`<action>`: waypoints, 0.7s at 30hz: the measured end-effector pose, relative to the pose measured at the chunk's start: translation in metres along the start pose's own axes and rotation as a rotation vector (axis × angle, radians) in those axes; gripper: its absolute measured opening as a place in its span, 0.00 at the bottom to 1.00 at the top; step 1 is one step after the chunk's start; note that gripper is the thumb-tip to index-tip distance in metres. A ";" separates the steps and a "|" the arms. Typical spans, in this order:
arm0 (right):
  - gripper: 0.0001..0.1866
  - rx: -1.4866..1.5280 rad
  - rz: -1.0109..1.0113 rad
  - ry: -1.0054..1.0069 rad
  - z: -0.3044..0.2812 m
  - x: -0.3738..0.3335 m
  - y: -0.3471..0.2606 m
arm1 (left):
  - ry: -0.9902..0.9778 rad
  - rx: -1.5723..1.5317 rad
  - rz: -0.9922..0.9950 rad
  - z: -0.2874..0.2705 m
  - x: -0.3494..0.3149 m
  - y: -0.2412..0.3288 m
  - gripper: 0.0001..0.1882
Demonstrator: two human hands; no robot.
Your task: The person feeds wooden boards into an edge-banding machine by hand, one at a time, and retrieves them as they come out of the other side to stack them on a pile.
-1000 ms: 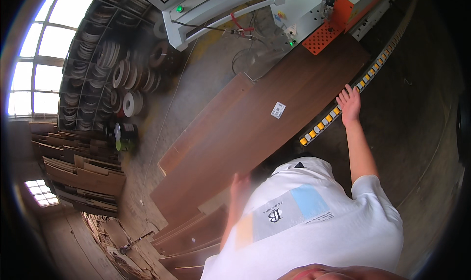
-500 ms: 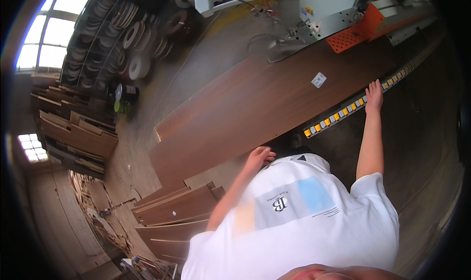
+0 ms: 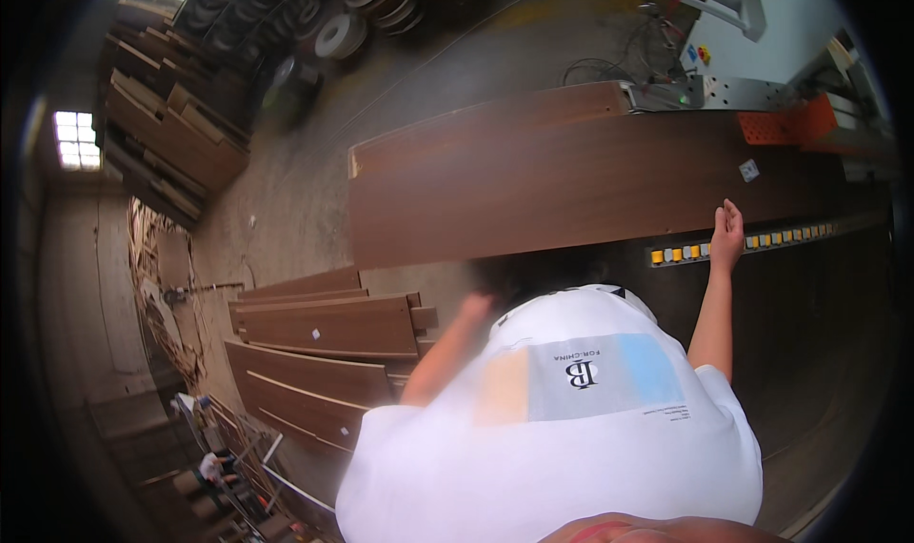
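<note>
A long dark-brown wood panel point(image 3: 533, 181) lies across the area in front of me, with a small white label point(image 3: 749, 170) toward its right end. My right hand point(image 3: 728, 236) is over a strip of yellow and grey rollers point(image 3: 785, 237) along the panel's near side. Its fingers are stretched out, the tips overlapping the panel's near edge, and nothing shows in its grasp. Whether it touches the panel I cannot tell. Low beside my waist is my left hand point(image 3: 479, 304), smeared by motion with its fingers indistinct, just off the panel's near edge.
Beyond the panel's right end stands a pale machine point(image 3: 762, 39) with an orange perforated guard point(image 3: 766, 129). Stacked brown panels point(image 3: 324, 326) lie at my left, near more leaning boards point(image 3: 171, 129). Rolls of edging point(image 3: 341, 37) fill a rack at the back.
My view has swung left, bringing the stacked panels further in. My right hand has shifted from the roller strip toward the panel's edge. My left hand has dropped back and blurred.
</note>
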State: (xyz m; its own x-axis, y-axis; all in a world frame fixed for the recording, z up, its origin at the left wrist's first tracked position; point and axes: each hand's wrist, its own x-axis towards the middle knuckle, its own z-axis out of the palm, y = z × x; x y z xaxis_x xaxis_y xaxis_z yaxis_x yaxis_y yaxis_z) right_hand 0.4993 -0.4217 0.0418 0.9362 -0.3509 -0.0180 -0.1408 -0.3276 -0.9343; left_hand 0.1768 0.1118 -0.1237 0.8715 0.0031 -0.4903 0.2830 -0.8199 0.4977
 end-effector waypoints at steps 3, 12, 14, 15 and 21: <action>0.21 -0.368 -0.093 -0.137 0.037 -0.029 -0.038 | 0.104 0.116 0.078 0.009 -0.035 -0.044 0.10; 0.40 -0.813 -0.674 -0.493 0.176 -0.116 -0.057 | 0.014 -0.533 -0.613 0.038 -0.071 -0.087 0.22; 0.42 -0.850 -0.742 -0.507 0.202 -0.132 -0.062 | 0.023 -0.524 -0.630 0.064 -0.070 -0.097 0.25; 0.43 -0.867 -0.750 -0.521 0.212 -0.139 -0.065 | 0.008 -0.494 -0.625 0.054 -0.066 -0.086 0.26; 0.46 -0.901 -0.812 -0.636 0.272 -0.181 -0.093 | 0.087 -0.845 -0.698 0.018 -0.097 -0.086 0.24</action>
State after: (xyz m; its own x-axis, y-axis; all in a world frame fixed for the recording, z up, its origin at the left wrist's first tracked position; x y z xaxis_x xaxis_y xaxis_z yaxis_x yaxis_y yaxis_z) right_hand 0.4303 -0.0891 0.0351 0.8059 0.5912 0.0309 0.5834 -0.7842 -0.2116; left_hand 0.0608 0.1717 -0.1321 0.4293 0.3814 -0.8187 0.8785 0.0343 0.4766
